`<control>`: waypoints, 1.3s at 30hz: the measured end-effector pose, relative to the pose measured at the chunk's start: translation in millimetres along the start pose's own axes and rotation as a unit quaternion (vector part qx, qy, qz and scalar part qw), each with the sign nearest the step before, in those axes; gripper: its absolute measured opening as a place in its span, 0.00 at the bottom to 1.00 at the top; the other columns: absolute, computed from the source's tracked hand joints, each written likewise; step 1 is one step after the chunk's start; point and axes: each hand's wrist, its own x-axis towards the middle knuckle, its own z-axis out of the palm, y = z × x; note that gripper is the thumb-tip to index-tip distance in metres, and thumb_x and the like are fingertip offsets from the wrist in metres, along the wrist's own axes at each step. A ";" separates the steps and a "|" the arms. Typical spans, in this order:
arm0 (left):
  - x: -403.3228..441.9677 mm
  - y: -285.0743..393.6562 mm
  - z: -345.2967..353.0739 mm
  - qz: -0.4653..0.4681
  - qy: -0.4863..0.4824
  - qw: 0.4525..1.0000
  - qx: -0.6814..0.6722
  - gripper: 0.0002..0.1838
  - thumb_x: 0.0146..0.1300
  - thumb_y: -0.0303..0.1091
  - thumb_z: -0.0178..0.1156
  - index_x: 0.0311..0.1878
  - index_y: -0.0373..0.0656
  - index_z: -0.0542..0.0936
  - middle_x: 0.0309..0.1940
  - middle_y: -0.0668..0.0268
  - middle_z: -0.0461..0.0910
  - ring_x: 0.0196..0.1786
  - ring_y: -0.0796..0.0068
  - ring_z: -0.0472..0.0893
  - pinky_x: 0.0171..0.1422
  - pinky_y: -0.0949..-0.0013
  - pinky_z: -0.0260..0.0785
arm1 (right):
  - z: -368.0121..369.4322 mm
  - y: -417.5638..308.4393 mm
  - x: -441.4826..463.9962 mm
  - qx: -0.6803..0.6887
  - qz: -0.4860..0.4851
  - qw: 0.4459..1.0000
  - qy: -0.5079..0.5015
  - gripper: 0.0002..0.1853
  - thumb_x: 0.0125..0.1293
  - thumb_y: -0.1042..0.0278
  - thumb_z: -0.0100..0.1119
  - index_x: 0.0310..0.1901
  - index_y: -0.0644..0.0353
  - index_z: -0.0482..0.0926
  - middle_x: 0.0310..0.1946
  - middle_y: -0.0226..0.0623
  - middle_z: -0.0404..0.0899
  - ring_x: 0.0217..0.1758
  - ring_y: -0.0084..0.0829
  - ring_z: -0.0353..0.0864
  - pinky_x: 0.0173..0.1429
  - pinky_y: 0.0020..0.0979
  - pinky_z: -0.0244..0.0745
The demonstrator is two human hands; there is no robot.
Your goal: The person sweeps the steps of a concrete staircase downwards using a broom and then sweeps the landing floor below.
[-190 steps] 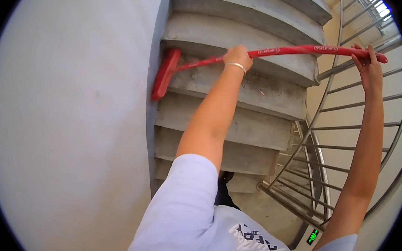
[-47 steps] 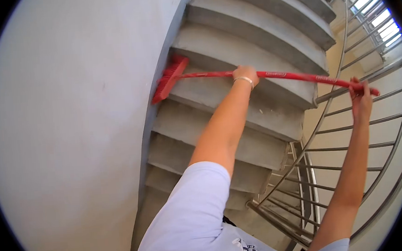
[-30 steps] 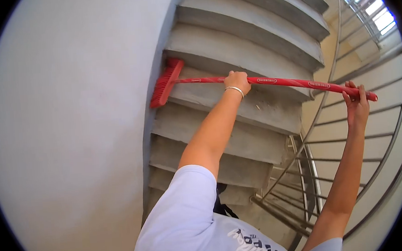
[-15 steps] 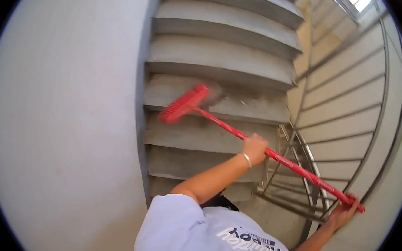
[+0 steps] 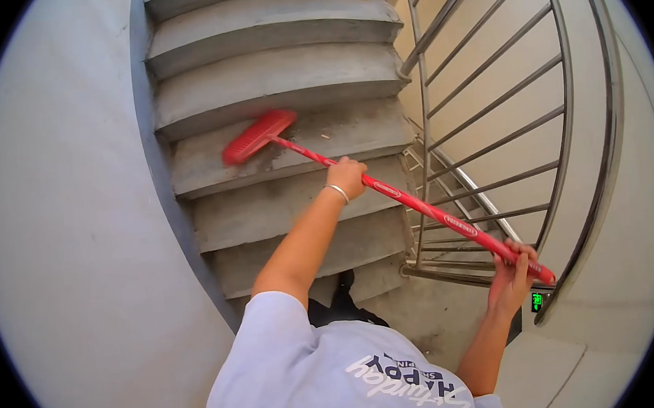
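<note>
A red broom [image 5: 422,208] slants across the stairs. My left hand [image 5: 347,177], with a white band at its wrist, is closed around the middle of the handle. My right hand [image 5: 511,271] holds the handle close to its far end, fingers and thumb around it. The broom's head [image 5: 258,137] is over the left part of a grey step [image 5: 371,129], slightly blurred. Dark dirt and a small pale scrap [image 5: 325,136] lie on that step near the head.
Concrete stairs [image 5: 277,25] rise ahead, with lower steps [image 5: 308,254] towards my body. A pale wall [image 5: 75,184] borders them on the left. Metal railings [image 5: 495,109] curve along the right, close to my right hand. A green lit sign [image 5: 536,302] shows below it.
The view has shifted right, moving the stairs left in the frame. Both hands still hold the broom; its head now sits nearer the back of the step, and my right hand appears higher.
</note>
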 end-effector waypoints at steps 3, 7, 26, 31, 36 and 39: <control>4.4 24.1 14.7 0.034 -0.011 0.999 -0.006 0.04 0.50 0.36 0.62 0.28 0.49 0.79 0.32 0.65 0.80 0.45 0.60 0.77 0.44 0.56 0.73 | -13.0 -18.6 -29.9 -0.038 -0.001 0.999 0.019 0.11 0.69 0.63 0.55 0.47 0.59 0.72 0.46 0.39 0.73 0.54 0.37 0.75 0.43 0.28 0.81; -8.2 58.7 7.1 0.084 -0.044 0.995 -0.012 0.05 0.49 0.37 0.62 0.28 0.48 0.79 0.33 0.65 0.80 0.45 0.61 0.77 0.44 0.58 0.74 | -38.6 -54.6 -55.7 -0.054 -0.035 0.997 -0.030 0.11 0.69 0.61 0.54 0.46 0.59 0.72 0.46 0.38 0.72 0.54 0.35 0.74 0.43 0.26 0.80; -12.4 94.1 41.8 0.175 -0.150 0.973 0.020 0.07 0.49 0.36 0.64 0.31 0.47 0.81 0.34 0.63 0.79 0.46 0.59 0.76 0.45 0.57 0.73 | -92.6 -69.4 -108.2 -0.088 0.047 0.994 -0.043 0.09 0.60 0.68 0.61 0.34 0.66 0.76 0.43 0.42 0.71 0.56 0.41 0.73 0.48 0.42 0.85; -4.5 140.9 26.1 0.188 -0.100 0.977 -0.032 0.06 0.49 0.34 0.63 0.30 0.46 0.79 0.32 0.63 0.78 0.45 0.59 0.76 0.45 0.57 0.72 | -110.9 -90.6 -122.3 -0.042 0.030 0.998 0.038 0.11 0.57 0.65 0.65 0.32 0.63 0.75 0.41 0.41 0.71 0.56 0.42 0.72 0.45 0.42 0.86; 52.3 172.4 68.5 0.264 -0.094 0.960 -0.024 0.07 0.46 0.34 0.64 0.29 0.46 0.78 0.34 0.63 0.79 0.45 0.59 0.76 0.45 0.58 0.72 | -118.7 -75.4 -115.9 -0.035 0.009 0.996 0.082 0.11 0.60 0.64 0.62 0.36 0.61 0.74 0.45 0.40 0.69 0.59 0.40 0.70 0.50 0.39 0.83; 77.3 187.6 93.9 0.266 -0.117 0.956 0.032 0.08 0.50 0.36 0.65 0.34 0.47 0.81 0.37 0.65 0.80 0.49 0.63 0.77 0.47 0.60 0.74 | -139.1 -53.7 -96.6 -0.025 0.015 0.995 0.099 0.09 0.62 0.65 0.60 0.37 0.60 0.73 0.48 0.39 0.68 0.61 0.39 0.69 0.53 0.38 0.81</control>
